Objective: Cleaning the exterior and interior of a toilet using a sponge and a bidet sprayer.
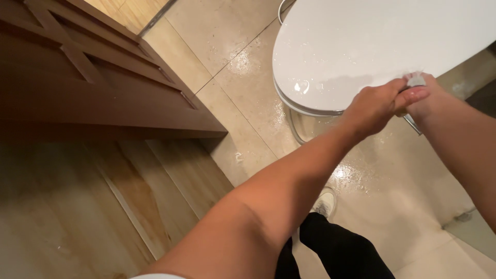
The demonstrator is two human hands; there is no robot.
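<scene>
Both hands, left [373, 106] and right [431, 101], are clenched together around one metal sprayer [415, 81]. Its long axis slants, head up-left at the single white toilet lid [372, 41], handle down-right. One shoe [325, 202] stands on the wet floor [243, 108].

The toilet lid [372, 41] fills the upper right; both hands meet at its lower edge. The cabinet [93, 77] sits upper left, a shoe [325, 202] below centre.

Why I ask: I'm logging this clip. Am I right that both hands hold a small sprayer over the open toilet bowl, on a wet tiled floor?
Not quite: the toilet lid is shut, not open. The head view shows both the left hand and right hand on the small sprayer over it, above the wet tiled floor.
</scene>
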